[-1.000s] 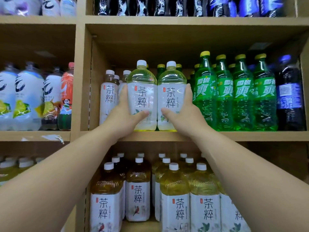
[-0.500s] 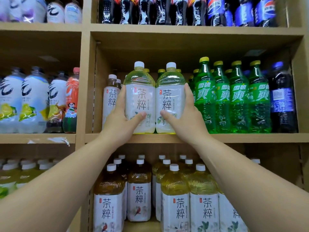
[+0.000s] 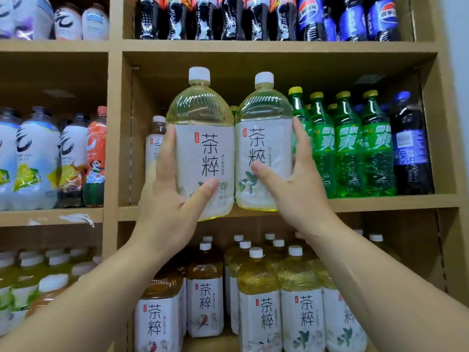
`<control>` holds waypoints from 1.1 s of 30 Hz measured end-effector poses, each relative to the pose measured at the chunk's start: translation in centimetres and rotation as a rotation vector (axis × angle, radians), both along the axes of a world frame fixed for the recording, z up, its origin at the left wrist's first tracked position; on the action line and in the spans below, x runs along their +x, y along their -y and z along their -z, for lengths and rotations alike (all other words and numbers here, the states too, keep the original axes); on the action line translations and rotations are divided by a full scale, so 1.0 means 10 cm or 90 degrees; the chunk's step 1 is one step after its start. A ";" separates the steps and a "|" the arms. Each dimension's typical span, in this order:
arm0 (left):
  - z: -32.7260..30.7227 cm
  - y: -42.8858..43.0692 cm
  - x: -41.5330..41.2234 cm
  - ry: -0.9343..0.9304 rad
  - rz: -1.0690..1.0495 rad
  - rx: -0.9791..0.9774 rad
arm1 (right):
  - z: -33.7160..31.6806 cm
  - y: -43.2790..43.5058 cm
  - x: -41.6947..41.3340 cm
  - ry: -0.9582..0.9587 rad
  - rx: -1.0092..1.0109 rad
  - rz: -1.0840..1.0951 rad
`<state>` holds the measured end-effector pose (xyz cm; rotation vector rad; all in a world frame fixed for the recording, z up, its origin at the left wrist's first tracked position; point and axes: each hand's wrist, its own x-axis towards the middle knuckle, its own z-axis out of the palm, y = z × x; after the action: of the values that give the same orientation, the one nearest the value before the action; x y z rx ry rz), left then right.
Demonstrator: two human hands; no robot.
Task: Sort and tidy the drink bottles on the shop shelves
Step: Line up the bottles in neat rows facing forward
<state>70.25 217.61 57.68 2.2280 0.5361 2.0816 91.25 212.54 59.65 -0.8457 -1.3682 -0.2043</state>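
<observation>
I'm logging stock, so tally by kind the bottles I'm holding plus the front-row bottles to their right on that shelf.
Pale tea bottles: 2
Green soda bottles: 4
Dark cola bottle with blue cap: 1
Total: 7

The left hand (image 3: 167,199) now holds the left tea bottle (image 3: 203,148) out toward six o'clock, base overhanging the shelf (image 3: 380,203) edge, while the right hand (image 3: 299,191) brings the right tea bottle (image 3: 266,148) to the lip.
</observation>
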 end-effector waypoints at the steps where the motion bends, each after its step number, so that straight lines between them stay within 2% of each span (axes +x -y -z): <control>1: 0.05 0.08 0.05 -0.003 0.011 0.008 | 0.05 0.14 0.04 -0.002 0.003 -0.008; 4: 0.22 0.34 0.27 -0.022 0.089 0.027 | 0.28 0.58 0.26 -0.001 0.002 -0.031; 8: 0.55 0.59 0.63 -0.023 0.209 -0.039 | 0.73 1.08 0.65 -0.038 -0.032 -0.021; 16: 1.49 0.76 1.44 -0.096 0.216 -0.165 | 1.79 1.35 1.76 -0.173 -0.123 0.104; 21: 2.04 0.70 1.78 -0.119 0.249 -0.277 | 2.26 1.20 2.14 -0.210 -0.199 0.124; 25: 2.28 0.56 1.83 -0.121 0.249 -0.348 | 2.40 0.83 2.32 -0.202 -0.218 0.157; 33: 2.46 0.24 1.68 -0.125 0.199 -0.363 | 2.68 0.24 2.52 -0.231 -0.325 0.098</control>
<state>87.03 215.22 33.07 2.0172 0.6430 1.3550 116.41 210.10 32.81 -1.3434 -1.0213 0.1857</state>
